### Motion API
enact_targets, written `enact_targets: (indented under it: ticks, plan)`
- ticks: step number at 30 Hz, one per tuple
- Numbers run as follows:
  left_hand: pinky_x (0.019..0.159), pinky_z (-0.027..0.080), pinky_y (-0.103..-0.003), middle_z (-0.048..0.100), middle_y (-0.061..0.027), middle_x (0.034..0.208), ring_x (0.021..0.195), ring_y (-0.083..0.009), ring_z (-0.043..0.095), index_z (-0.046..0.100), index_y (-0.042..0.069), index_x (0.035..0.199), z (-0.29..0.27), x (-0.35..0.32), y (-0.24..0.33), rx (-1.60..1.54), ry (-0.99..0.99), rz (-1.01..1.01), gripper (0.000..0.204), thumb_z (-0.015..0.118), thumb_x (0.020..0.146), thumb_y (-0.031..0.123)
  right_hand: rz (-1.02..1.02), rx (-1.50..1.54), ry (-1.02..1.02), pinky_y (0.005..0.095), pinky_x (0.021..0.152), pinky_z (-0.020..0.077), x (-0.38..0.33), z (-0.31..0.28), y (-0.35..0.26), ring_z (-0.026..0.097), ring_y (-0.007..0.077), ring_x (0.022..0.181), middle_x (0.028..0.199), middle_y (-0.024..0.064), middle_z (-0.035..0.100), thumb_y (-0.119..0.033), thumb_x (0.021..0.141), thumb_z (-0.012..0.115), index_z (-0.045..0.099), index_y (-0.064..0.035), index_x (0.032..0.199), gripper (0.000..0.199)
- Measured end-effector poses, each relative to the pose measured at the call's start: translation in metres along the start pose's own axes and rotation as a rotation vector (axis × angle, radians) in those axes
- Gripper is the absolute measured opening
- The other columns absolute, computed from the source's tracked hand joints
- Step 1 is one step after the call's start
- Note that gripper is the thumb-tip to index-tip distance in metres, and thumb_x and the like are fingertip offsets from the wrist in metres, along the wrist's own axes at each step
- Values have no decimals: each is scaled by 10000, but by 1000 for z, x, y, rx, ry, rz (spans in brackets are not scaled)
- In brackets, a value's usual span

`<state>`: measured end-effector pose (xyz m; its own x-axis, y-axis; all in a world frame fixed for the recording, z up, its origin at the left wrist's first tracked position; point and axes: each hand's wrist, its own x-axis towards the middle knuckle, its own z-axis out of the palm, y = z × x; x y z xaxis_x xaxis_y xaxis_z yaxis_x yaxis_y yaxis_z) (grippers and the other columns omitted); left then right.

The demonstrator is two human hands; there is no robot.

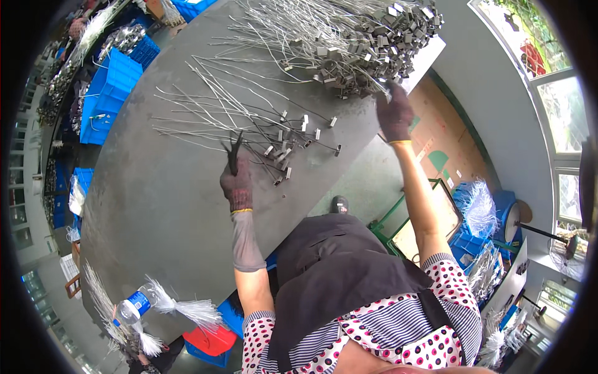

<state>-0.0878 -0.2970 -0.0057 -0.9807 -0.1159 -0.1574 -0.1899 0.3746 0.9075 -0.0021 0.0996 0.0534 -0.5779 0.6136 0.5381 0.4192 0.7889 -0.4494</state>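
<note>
Head view: right hand (pixel 395 115) outstretched

Bright daylight from windows (pixel 560 115), fisheye-bent edges

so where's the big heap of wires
In the head view, the heap of wires lies toward the upper right on the grey table, just beyond the right hand, with a smaller bunch of wires to its lower left.

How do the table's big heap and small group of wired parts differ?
The big heap is dense; the small group is sparser, table showing through. The big heap lies by the right hand, the small group by the left hand. Both have pale wires and small blocks.
</note>
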Motion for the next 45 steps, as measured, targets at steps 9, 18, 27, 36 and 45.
enact_targets:
  ticks: [9,18,27,36,45]
  plan:
    - [391,303,-218,627,-25,712,473,-43,450,698,66,963,4,-70,36,-455,-104,-332,254,744,897,306,574,310,-598,415,799,535,16,1,63,699,320,880,902,187,716,-343,835,686,631,-51,1211,480]
    - [414,324,-247,606,-21,709,456,-69,442,670,83,949,41,-126,26,-673,-59,-506,259,729,903,330,609,695,-831,394,774,545,18,14,9,708,304,848,931,140,735,-391,877,667,645,-73,1219,467]
    - [539,523,-287,688,-61,833,582,-128,605,688,58,1132,66,-145,19,-691,-142,-393,298,675,941,287,286,295,-542,314,603,529,7,4,28,669,160,666,788,115,713,-333,835,665,717,-4,981,364]
    - [700,597,-336,690,-107,982,747,-178,674,656,15,1130,116,-102,40,-772,-497,-334,237,642,956,176,663,665,-683,320,689,541,-9,-42,18,680,200,771,850,125,710,-164,815,695,700,11,1003,258]
    - [777,600,-394,680,-85,954,837,-210,691,647,13,1109,230,-87,91,-869,-852,-579,227,610,975,191,804,809,-837,277,552,481,-82,-115,42,589,136,581,757,88,662,-164,919,663,675,30,954,198]
